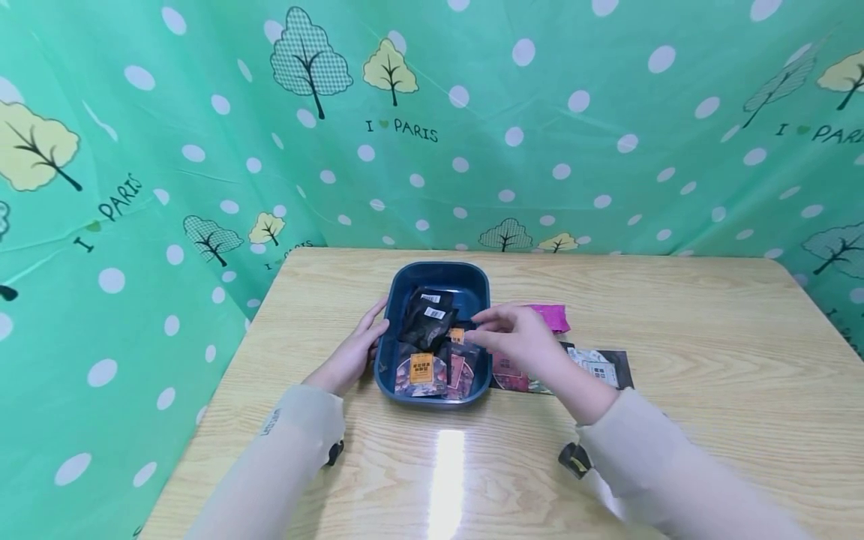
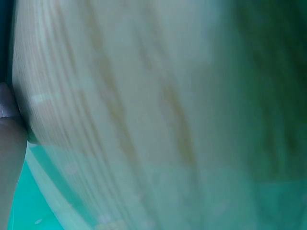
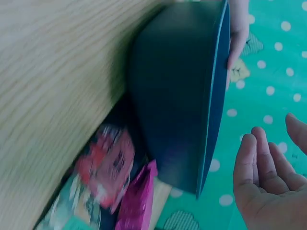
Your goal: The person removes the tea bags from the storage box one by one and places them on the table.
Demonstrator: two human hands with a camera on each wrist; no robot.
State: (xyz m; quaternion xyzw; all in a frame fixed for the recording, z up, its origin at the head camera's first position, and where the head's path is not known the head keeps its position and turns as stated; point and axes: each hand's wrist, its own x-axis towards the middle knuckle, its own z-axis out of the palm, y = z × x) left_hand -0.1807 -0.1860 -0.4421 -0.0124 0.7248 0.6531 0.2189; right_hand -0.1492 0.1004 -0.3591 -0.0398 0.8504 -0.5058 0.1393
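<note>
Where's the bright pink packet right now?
In the head view, the bright pink packet is right of the blue bin, partly behind the right hand; the right wrist view shows it at the bottom edge.

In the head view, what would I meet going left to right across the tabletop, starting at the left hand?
Left hand → dark blue rounded-rectangular bin → right hand → bright pink shiny packet → flat black packet with a pale label.
</note>
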